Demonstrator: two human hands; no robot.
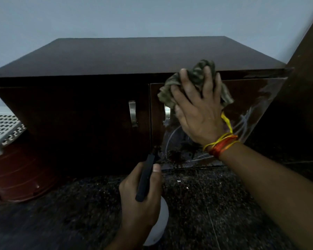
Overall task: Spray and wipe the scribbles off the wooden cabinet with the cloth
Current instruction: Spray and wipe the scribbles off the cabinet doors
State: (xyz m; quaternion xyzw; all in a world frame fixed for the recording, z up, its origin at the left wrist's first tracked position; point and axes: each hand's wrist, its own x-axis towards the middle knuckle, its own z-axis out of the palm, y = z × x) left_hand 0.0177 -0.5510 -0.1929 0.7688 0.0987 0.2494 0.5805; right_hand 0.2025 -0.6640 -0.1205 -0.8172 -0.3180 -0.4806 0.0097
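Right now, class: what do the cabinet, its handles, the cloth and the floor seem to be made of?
Cabinet: dark brown wood or laminate, smooth with a slight sheen.
Handles: brushed metal, by their silvery shine.
Cloth: soft woven fabric, olive, crumpled.
Floor: polished speckled stone, probably granite.

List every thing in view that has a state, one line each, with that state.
right hand: presses the cloth against the right door.
cloth: bunched, on the door's upper part.
left hand: grips the spray bottle.
spray bottle: held low, nozzle toward the door.
right door: shut, white scribbles left.
left door: shut.
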